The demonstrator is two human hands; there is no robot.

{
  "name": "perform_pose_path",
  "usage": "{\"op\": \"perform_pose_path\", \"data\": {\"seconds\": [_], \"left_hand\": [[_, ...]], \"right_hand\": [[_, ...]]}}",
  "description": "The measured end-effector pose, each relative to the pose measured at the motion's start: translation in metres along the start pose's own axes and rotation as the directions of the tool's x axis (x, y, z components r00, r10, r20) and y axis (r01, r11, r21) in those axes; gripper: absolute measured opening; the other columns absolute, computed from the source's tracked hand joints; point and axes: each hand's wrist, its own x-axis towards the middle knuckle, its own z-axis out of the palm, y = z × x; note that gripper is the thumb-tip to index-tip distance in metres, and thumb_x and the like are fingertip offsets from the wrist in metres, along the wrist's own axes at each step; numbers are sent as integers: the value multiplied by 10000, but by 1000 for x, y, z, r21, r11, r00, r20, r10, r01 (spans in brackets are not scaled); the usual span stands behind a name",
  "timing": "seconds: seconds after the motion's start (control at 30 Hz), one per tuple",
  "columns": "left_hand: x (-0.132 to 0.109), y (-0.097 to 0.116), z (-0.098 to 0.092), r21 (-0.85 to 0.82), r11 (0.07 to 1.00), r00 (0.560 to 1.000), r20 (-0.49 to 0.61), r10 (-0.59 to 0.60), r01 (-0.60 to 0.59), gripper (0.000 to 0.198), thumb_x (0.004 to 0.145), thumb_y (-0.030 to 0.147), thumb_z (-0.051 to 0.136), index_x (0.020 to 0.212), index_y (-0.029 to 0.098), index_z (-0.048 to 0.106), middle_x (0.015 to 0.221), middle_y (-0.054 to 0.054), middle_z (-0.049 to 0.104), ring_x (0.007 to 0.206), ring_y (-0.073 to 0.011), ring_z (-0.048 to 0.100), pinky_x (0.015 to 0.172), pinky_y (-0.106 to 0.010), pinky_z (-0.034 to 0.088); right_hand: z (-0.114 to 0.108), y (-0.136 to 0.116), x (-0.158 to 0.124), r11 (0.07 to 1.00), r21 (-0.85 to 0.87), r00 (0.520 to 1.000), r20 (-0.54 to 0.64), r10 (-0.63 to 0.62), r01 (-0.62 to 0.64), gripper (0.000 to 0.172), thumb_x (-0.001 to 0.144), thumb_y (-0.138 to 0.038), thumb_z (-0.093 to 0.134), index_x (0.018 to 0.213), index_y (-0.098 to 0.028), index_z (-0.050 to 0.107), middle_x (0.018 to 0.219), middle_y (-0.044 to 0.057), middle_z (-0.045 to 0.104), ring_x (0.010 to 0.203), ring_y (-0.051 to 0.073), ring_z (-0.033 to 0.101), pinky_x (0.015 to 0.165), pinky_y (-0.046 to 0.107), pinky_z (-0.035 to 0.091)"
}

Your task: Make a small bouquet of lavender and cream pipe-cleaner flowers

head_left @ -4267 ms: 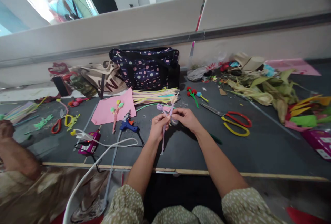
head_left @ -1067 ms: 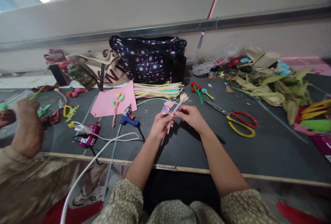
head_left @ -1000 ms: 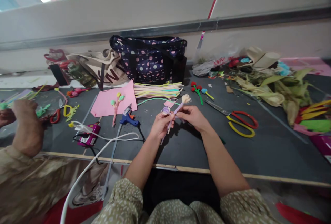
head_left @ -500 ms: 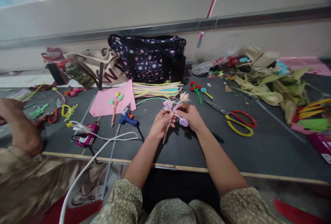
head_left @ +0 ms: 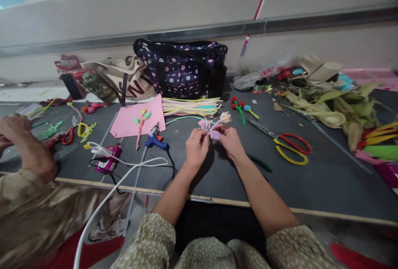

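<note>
My left hand (head_left: 196,148) and my right hand (head_left: 230,141) meet over the middle of the dark table (head_left: 311,182), both closed on a small pipe-cleaner flower sprig (head_left: 214,130). The sprig has lilac buds between my fingertips and a cream tuft (head_left: 225,117) sticking out at the top. Its stem is hidden behind my left hand. A bundle of pale pipe cleaners (head_left: 191,106) lies just beyond my hands, and a blue glue gun (head_left: 154,139) sits to the left.
Red-and-yellow scissors (head_left: 287,146) lie to the right, a pink sheet (head_left: 138,115) with a finished sprig to the left. A polka-dot bag (head_left: 183,69) and a tote (head_left: 124,80) stand at the back. Corn husks (head_left: 332,107) pile at the right. Another person's arm (head_left: 26,149) works at the left.
The long stem that hung below my left hand is now hidden behind it. A lilac bud has come up between my fingertips. The other person's hand has shifted left.
</note>
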Motion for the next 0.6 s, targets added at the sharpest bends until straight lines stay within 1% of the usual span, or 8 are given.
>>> {"op": "perform_pose_path", "data": {"seconds": [0.03,0.1,0.17,0.27,0.4,0.5,0.6], "left_hand": [[1,-1,0,-14,1000,1000,-17,-18,18,53,823,229,622,782,221,655,793,-46,589,771,-178,538,738,-276,435],[2,-1,0,-60,995,996,-35,-76,74,130,816,260,638,698,205,626,727,-24,554,692,-153,517,663,-253,433],[4,-2,0,-153,974,985,-14,-171,167,169,811,294,647,684,190,606,704,-5,545,605,-123,503,584,-239,429],[6,-1,1,-321,898,954,83,-289,300,195,784,347,684,733,173,612,640,25,542,509,-95,491,529,-236,438],[9,1,1,-484,773,912,196,-361,410,275,707,390,757,746,151,626,601,34,542,471,-80,485,496,-237,462],[10,3,-1,-540,698,882,262,-392,471,281,669,360,789,726,138,626,609,29,544,462,-67,480,467,-221,458],[11,3,-3,-562,647,857,343,-385,516,276,662,344,797,719,132,629,601,30,532,462,-62,477,457,-212,459]], "right_hand": [[0,0,0,1000,-15,1000,6,-8,8,255,668,-401,741,723,-188,613,621,-31,582,526,99,492,543,255,416],[0,0,0,999,-39,999,20,-33,33,231,681,-384,735,734,-184,633,641,-25,598,551,102,501,562,253,421],[-1,0,0,996,-56,998,27,-65,67,210,689,-362,732,746,-179,649,684,-12,627,598,110,529,602,255,433],[-3,2,1,988,-108,994,22,-111,113,197,704,-352,725,766,-177,660,724,1,655,638,126,558,641,268,441],[-8,3,2,960,-209,982,50,-180,187,182,749,-352,688,791,-175,675,741,11,673,675,152,578,653,280,437],[-11,0,1,911,-321,966,87,-242,258,145,801,-322,639,816,-187,690,781,18,683,716,166,591,669,285,433],[-14,-4,0,822,-448,935,131,-329,352,119,847,-280,591,817,-216,687,827,24,671,788,183,601,735,301,439]]}}
